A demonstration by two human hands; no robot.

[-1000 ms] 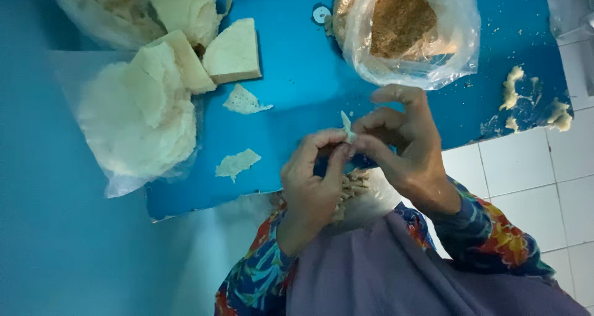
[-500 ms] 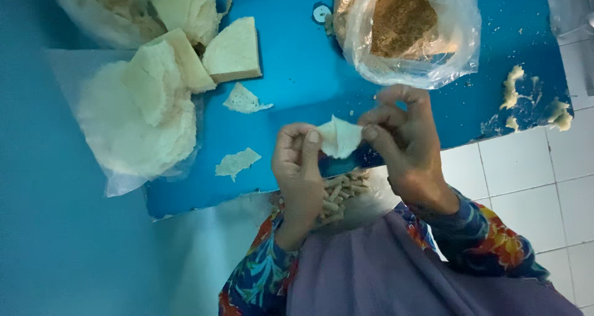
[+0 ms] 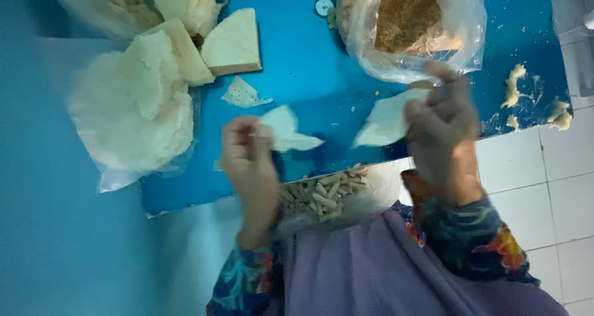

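One blue work surface (image 3: 309, 62). Two clear plastic bags: left bag (image 3: 133, 121) holds stacked pale wrapper sheets; top bag (image 3: 414, 28) holds brown crumbly filling. One container at lap (image 3: 328, 195) holds many small rolled pieces. Two hands well apart, each pinched on own torn wrapper piece: left hand (image 3: 247, 158) grips left piece (image 3: 286, 130); right hand (image 3: 439, 127) grips right piece (image 3: 387, 121). One loose scrap (image 3: 242, 94) on surface.

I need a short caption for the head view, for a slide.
Left hand and right hand each hold a thin white wrapper piece above a blue board.
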